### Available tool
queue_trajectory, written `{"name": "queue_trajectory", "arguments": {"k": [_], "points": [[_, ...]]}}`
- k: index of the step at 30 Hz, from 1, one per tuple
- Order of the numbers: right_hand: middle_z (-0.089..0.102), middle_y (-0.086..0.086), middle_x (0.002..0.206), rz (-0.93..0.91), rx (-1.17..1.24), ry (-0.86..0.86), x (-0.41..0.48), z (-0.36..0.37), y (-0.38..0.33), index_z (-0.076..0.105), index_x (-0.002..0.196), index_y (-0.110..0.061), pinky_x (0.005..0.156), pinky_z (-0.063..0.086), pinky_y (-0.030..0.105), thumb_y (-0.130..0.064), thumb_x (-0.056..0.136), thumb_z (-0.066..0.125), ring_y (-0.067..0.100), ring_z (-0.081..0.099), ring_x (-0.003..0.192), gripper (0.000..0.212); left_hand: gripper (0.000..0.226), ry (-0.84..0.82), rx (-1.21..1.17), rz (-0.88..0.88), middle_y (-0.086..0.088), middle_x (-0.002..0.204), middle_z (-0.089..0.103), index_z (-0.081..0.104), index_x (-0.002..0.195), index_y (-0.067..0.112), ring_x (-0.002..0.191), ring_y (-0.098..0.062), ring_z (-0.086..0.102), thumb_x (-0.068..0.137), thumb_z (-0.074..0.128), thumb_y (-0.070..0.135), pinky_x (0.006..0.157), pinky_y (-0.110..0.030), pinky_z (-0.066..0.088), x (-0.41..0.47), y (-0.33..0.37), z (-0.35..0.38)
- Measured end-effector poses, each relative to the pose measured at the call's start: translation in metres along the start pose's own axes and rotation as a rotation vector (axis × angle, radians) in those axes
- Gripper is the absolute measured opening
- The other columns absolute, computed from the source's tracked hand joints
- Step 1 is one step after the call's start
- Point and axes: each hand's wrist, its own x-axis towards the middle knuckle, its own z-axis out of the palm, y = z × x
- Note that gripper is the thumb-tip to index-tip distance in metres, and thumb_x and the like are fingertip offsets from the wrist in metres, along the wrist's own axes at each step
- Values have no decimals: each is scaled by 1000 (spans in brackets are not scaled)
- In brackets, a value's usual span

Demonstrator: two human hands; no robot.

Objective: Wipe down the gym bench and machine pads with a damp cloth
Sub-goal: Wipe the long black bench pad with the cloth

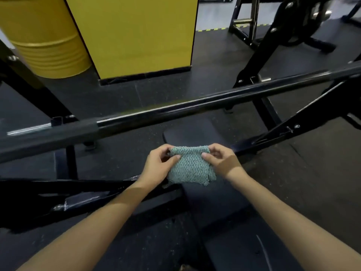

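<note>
A pale green textured cloth [190, 166] hangs folded in front of me, above the black padded bench [197, 132] that runs away from me down the middle of the view. My left hand [159, 165] pinches the cloth's upper left corner between thumb and fingers. At the upper right corner, my right hand [219, 159] pinches it the same way. The cloth is held off the pad, its lower edge hanging loose. The near part of the bench pad [224, 222] lies under my forearms.
A black barbell [195, 106] crosses the view above the bench, resting on rack uprights [259, 55]. Black frame struts [88, 192] flank the bench. A yellow pillar [136, 36] and a yellow drum [45, 42] stand behind on the dark rubber floor.
</note>
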Motion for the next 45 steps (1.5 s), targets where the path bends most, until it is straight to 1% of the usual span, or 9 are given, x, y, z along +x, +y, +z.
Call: {"name": "queue_trajectory", "arguments": {"k": [6, 10, 14, 17, 20, 25, 30, 36, 45], "points": [[62, -7, 74, -86, -40, -11, 68, 25, 62, 63, 81, -22, 61, 42, 25, -18, 89, 72, 6, 55, 68, 13, 17, 83, -12, 65, 7, 88, 73, 69, 91, 22, 86, -5, 69, 91, 68, 5, 77, -24, 56, 52, -82, 11], [73, 12, 89, -50, -116, -76, 112, 39, 82, 67, 76, -21, 86, 53, 48, -27, 85, 76, 26, 67, 85, 14, 12, 158, 39, 59, 7, 84, 72, 68, 88, 23, 80, -5, 67, 91, 70, 11, 76, -27, 55, 80, -118, 15], [69, 3, 83, -93, -219, -103, 149, 46, 81, 64, 76, -23, 80, 53, 35, -19, 89, 73, 17, 63, 80, 16, 7, 289, 83, 54, 2, 83, 72, 69, 86, 20, 78, -12, 64, 88, 73, 16, 77, -33, 53, 106, -140, 18], [62, -4, 71, -88, -224, -150, 172, 46, 73, 63, 75, -16, 56, 44, 14, -13, 91, 70, 4, 55, 61, 18, 6, 338, 80, 52, -1, 88, 73, 71, 91, 14, 84, -16, 67, 88, 74, 17, 80, -33, 53, 124, -146, 20], [58, -2, 69, -90, -256, -136, 195, 44, 65, 61, 73, -15, 47, 38, 14, -14, 91, 70, 4, 50, 53, 20, 18, 377, 59, 74, -3, 98, 73, 70, 105, 11, 94, -18, 68, 88, 74, 15, 89, -38, 55, 143, -147, 21], [63, 1, 94, -116, -448, -34, 228, 46, 63, 65, 89, -18, 82, 46, 32, -31, 90, 72, 18, 56, 92, 14, 45, 363, 159, 140, 2, 114, 61, 54, 135, 13, 104, -13, 60, 92, 69, 13, 86, -17, 46, 155, -147, 21], [58, 4, 128, -211, -693, 80, 216, 58, 81, 56, 132, -16, 94, 42, 33, -36, 96, 61, 23, 55, 118, 41, 51, 283, 406, 207, 0, 144, 52, 47, 145, 12, 133, -14, 47, 96, 62, 15, 107, -19, 31, 149, -169, 21], [39, 3, 155, -572, -776, -131, 198, 84, 105, 45, 146, -16, 119, 19, 35, -20, 101, 50, 20, 29, 146, 45, 53, 165, 465, 214, -3, 162, 28, 32, 154, 12, 150, -12, 23, 104, 49, 20, 120, -22, 15, 137, -191, 29], [2, -12, 166, -461, -981, -314, 200, 114, 103, 10, 159, -25, 122, -7, 47, -33, 108, 21, 7, -4, 151, 52, 59, -8, 662, 147, 15, 163, -10, -3, 158, 21, 149, 2, -10, 108, 24, 35, 124, -37, -2, 133, -200, 29]]}}
